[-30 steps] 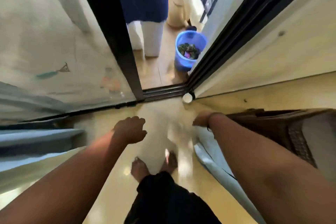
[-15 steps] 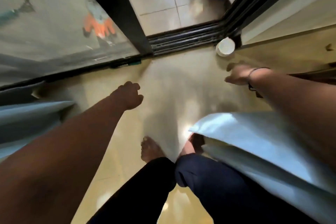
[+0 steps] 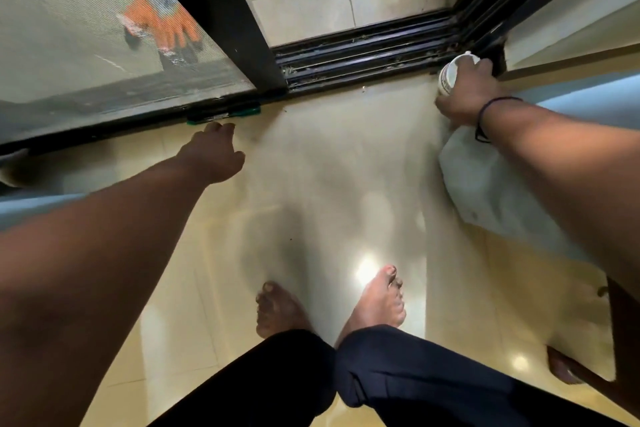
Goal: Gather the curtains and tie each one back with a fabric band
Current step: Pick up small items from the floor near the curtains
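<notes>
Gripping white jar (image 3: 450,74) now, right hand (image 3: 465,97) | left hand (image 3: 213,154) loosely curled, holding nothing, moved toward door track (image 3: 363,52)

Your right hand (image 3: 465,94) covers most of the white container (image 3: 450,74), so its label is too small & blurred to read. Fingertips are hidden behind it; the grip can't be told for sure. The pale curtain (image 3: 485,184) runs under your right forearm, its far end hidden, and its upper part is cut off by the right edge. Left hand (image 3: 213,152): fingers blurred, tips hard to tell. The orange object (image 3: 162,24) behind the mesh screen (image 3: 69,10) is too blurred to ID. Both elbows are out of frame.
</notes>
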